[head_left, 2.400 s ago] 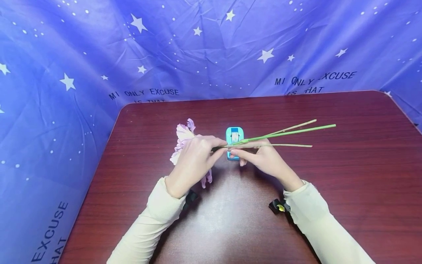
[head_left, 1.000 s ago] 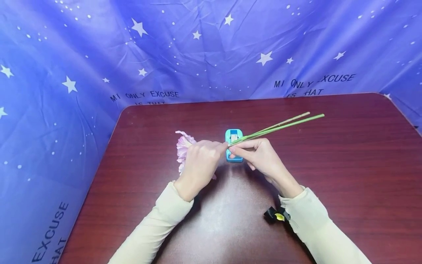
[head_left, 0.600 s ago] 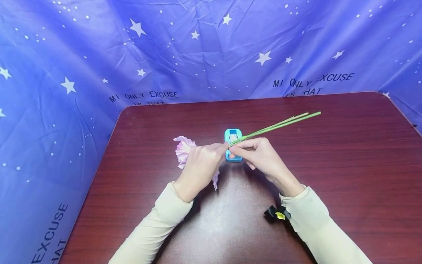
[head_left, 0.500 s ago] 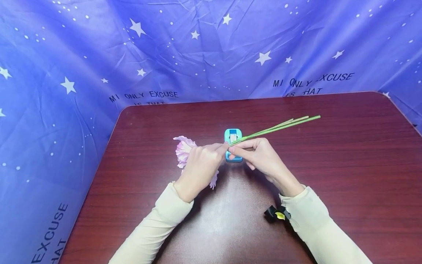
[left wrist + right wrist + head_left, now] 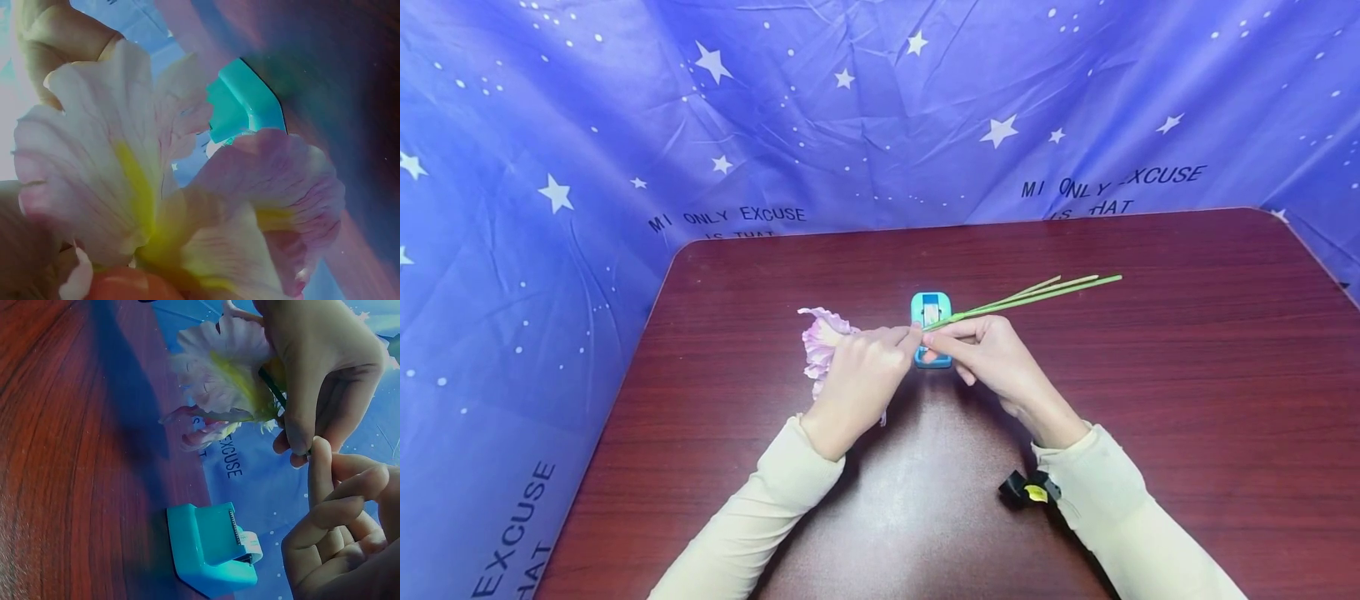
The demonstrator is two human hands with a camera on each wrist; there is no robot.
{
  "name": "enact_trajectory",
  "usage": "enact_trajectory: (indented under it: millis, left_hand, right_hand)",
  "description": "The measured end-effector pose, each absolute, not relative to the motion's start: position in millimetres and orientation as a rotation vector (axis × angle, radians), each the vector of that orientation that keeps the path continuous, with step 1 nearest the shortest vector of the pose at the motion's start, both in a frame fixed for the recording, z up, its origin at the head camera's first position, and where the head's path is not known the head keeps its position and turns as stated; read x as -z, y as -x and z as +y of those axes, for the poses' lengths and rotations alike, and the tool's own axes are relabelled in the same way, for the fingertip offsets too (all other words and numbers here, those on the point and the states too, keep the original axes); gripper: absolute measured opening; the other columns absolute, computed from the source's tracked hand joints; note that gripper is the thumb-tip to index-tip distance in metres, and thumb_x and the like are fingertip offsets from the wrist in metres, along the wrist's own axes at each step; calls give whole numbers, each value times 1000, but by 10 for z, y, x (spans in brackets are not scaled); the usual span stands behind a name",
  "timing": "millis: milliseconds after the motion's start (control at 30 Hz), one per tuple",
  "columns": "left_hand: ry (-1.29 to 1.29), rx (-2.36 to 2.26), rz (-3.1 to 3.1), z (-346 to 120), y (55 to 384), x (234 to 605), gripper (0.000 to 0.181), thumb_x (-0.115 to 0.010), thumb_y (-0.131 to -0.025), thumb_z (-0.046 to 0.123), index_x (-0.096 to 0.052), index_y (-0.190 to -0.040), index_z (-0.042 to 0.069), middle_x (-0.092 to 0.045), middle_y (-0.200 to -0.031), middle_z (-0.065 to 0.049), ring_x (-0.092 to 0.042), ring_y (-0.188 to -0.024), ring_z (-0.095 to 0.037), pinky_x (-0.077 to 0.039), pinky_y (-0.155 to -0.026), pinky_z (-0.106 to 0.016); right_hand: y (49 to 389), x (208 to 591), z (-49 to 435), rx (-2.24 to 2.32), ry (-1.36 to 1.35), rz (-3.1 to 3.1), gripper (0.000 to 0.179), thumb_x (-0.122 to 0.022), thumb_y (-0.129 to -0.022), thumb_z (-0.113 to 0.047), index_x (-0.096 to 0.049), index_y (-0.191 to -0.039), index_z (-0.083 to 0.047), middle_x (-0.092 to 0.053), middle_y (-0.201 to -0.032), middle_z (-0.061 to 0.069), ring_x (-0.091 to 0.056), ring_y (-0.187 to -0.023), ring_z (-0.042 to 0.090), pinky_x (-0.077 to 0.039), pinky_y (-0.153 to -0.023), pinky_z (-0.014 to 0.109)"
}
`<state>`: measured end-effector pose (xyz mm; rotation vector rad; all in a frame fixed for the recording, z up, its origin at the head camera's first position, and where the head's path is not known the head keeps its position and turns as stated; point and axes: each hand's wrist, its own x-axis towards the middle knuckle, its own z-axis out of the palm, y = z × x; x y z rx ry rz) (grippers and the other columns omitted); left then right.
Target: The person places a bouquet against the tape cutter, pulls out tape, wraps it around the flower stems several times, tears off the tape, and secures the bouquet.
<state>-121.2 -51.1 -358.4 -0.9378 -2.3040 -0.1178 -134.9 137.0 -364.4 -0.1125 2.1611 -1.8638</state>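
Pale purple-pink flowers (image 5: 823,342) with yellow centres show beyond my left hand (image 5: 861,375) in the head view. My left thumb and fingers pinch their stems just below the blooms, as the right wrist view shows. Several thin green stems (image 5: 1037,292) run to the right in a narrow bundle over my right hand (image 5: 1007,367). That hand's thumb and index finger pinch at the stems right beside the left fingertips. What lies between the meeting fingertips is mostly hidden. Below them stands a turquoise tape dispenser (image 5: 209,547) with a serrated cutter and a loose tape end.
A dark red wood-grain table (image 5: 1187,375) lies under both hands. Behind and left of it hangs a blue curtain (image 5: 865,125) with white stars and lettering. A black wrist device (image 5: 1018,490) with a yellow tag sits under the right sleeve.
The stems, spread apart at first with one lying lower, have come together into one narrow bundle. Lately their free ends have dipped slightly, and the blooms have turned a little.
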Motion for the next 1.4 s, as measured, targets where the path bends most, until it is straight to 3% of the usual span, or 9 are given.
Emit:
enact_trajectory:
  millis: [367, 500, 667, 900, 1100, 1400]
  left_hand:
    - [931, 166, -2309, -527, 1238, 3601, 16, -72, -85, 4, -75, -99, 9, -74, -86, 5, -65, -65, -12, -50, -57, -24]
    - [939, 129, -2296, -515, 1228, 3600, 13, -72, -84, 0, -74, -94, 8, -69, -78, 6, -59, -59, -11, -45, -54, -23]
    - [939, 73, -2281, -506, 1210, 3590, 11, -69, -85, -2, -71, -86, 9, -60, -69, 6, -52, -55, -11, -39, -51, -22]
    - [927, 58, -2286, -492, 1217, 3600, 12, -66, -88, -1, -70, -85, 10, -57, -66, 6, -51, -54, -11, -39, -51, -21]
    - [929, 54, -2288, -477, 1218, 3600, 14, -65, -87, -3, -68, -83, 10, -55, -65, 5, -51, -53, -12, -38, -50, -22]
    - [862, 60, -2301, -543, 1246, 3585, 18, -71, -84, 0, -76, -96, 12, -69, -74, 8, -62, -62, -12, -44, -52, -24]
  right_hand:
    - [1357, 3685, 1365, 1934, 71, 2037, 29, -68, -94, -22, -74, -106, 3, -73, -72, -5, -40, -42, 5, -35, -52, 19]
    - [1357, 3697, 1365, 1971, 42, 1959, 20, -67, -95, -23, -77, -91, -7, -69, -65, -6, -40, -43, 4, -34, -53, 19]
    - [1361, 3709, 1363, 1993, 3, 1865, 28, -66, -96, -29, -74, -75, -13, -57, -54, -8, -39, -45, 5, -32, -54, 21]
    - [1365, 3719, 1361, 1997, -10, 1864, 30, -67, -95, -31, -74, -79, -6, -63, -59, -8, -40, -44, 5, -32, -54, 21]
    - [1365, 3712, 1371, 2006, -19, 1854, 28, -66, -96, -31, -75, -80, -10, -67, -65, -8, -40, -44, 4, -31, -52, 20]
    - [1369, 3691, 1391, 1887, 92, 1848, 36, -61, -99, -32, -73, -101, 2, -70, -73, -3, -47, -48, 3, -38, -51, 19]
